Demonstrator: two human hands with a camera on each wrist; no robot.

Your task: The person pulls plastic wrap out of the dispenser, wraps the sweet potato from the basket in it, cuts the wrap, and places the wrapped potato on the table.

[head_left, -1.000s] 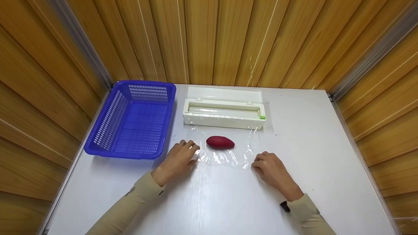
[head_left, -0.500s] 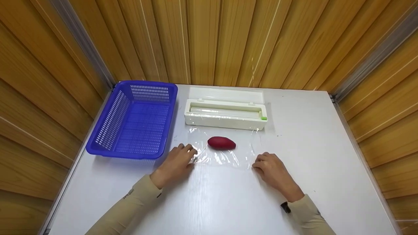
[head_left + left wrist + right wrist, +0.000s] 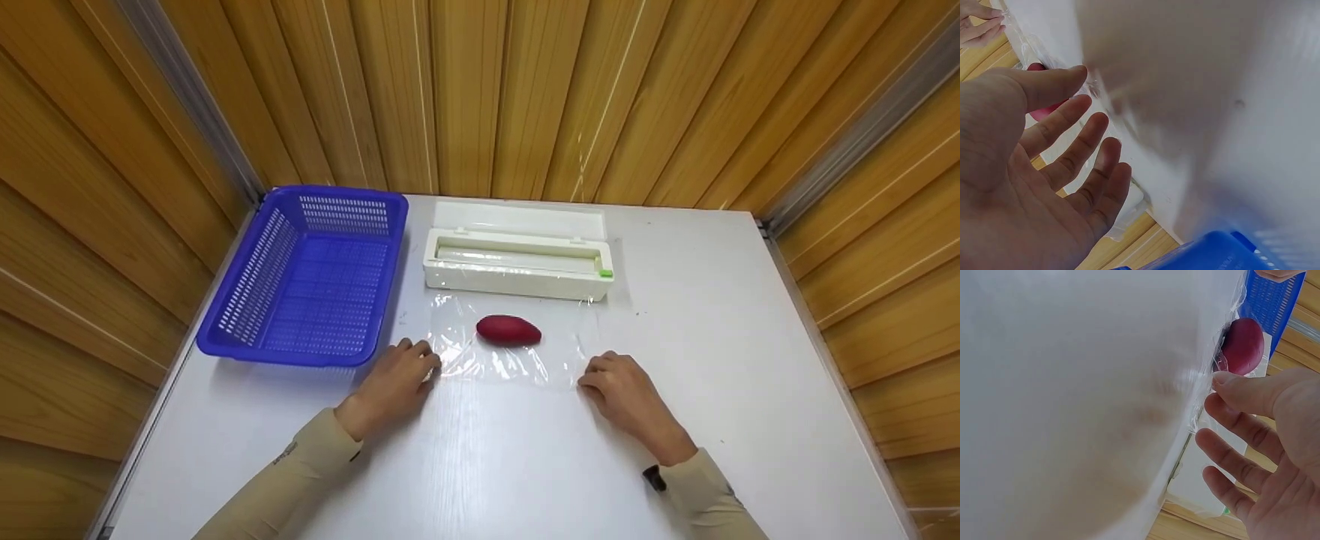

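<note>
A sheet of cling film (image 3: pixel 495 367) stretches from the white film dispenser (image 3: pixel 517 285) toward me over the table. On it lies a smooth, dark red oblong (image 3: pixel 508 330) resembling a sweet potato. My left hand (image 3: pixel 390 386) is at the film's near left corner, thumb and index close together at its edge. At the near right corner, my right hand (image 3: pixel 630 394) pinches the film between thumb and fingertips. In the right wrist view, film (image 3: pixel 1204 391) meets the thumb tip, and the other fingers are loosely bent. The dispenser lid stands open behind its roll.
A blue perforated basket (image 3: pixel 300 356) stands on the left of the white table (image 3: pixel 510 465), close to my left hand. Wood-patterned panels (image 3: pixel 465 97) rise behind the table and on both sides. A green tab (image 3: pixel 606 274) sits at the dispenser's right end.
My left hand has moved left and slightly toward me. The film's left edge has spread outward with it. My right hand and the red oblong have stayed nearly still.
</note>
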